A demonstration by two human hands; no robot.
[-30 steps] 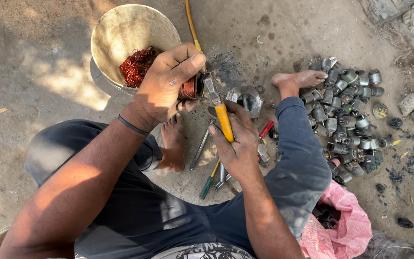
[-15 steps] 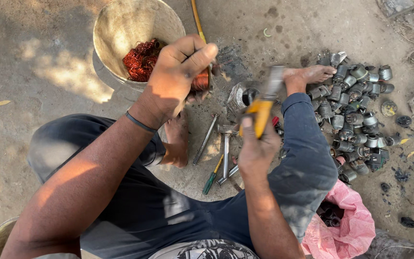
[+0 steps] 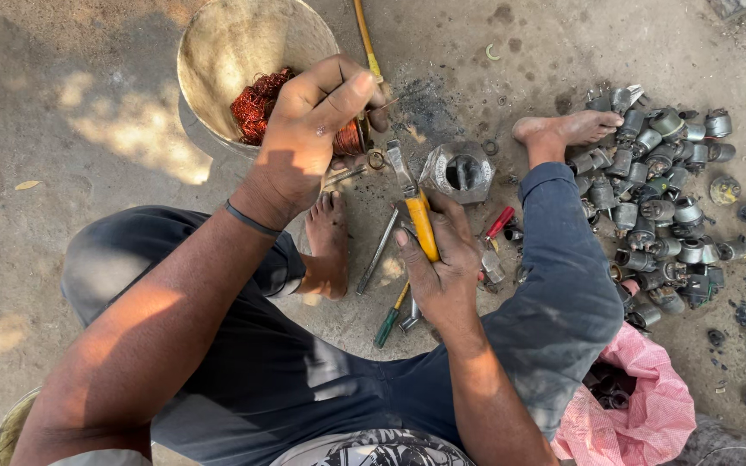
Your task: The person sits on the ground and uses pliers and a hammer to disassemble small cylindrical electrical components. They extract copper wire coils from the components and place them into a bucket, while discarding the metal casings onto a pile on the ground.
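Note:
My left hand (image 3: pixel 308 138) grips a small copper wire coil (image 3: pixel 351 138) just beside the rim of a pale round bowl (image 3: pixel 218 43) that holds reddish copper windings (image 3: pixel 252 108). My right hand (image 3: pixel 442 259) is closed around the yellow handle of a flat metal chisel-like tool (image 3: pixel 412 194), whose blade points up toward the coil. A grey metal housing with a dark hole (image 3: pixel 459 171) sits on the ground just right of the blade. My bare feet (image 3: pixel 328 242) rest on the ground on either side of it.
A heap of several grey metal motor parts (image 3: pixel 658 198) lies at the right. A pink bag (image 3: pixel 641 414) lies by my right knee. A green-handled screwdriver (image 3: pixel 388 319), a red-handled tool (image 3: pixel 501 223) and metal rods lie on the concrete ground between my legs.
My right hand has brought the yellow-handled tool down again, blade toward the coil, after lifting it half a second ago. My left hand stays on the coil by the bowl.

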